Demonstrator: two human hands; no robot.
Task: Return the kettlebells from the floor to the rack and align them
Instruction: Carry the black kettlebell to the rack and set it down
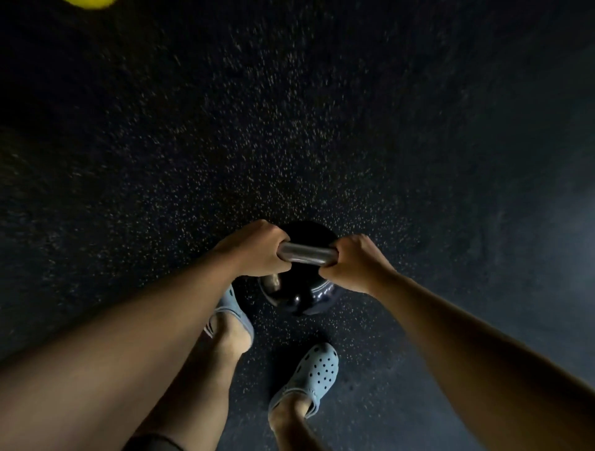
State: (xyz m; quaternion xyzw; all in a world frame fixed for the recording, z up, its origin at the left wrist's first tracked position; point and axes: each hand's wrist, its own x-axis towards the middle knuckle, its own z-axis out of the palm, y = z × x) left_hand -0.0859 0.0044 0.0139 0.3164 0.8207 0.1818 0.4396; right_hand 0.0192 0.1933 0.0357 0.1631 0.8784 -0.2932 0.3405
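Note:
A black kettlebell (301, 294) with a bare steel handle hangs below me, over the dark speckled floor. My left hand (257, 249) is wrapped around the left end of the handle. My right hand (352, 264) grips the right end. Both arms are stretched down and forward. Whether the bell's base touches the floor I cannot tell. No rack is in view.
My two feet in light blue clogs (314, 375) stand just behind the kettlebell, the left one (233, 310) close beside it. A yellow object (91, 3) shows at the top left edge. Dark speckled rubber floor (289, 128) stretches ahead.

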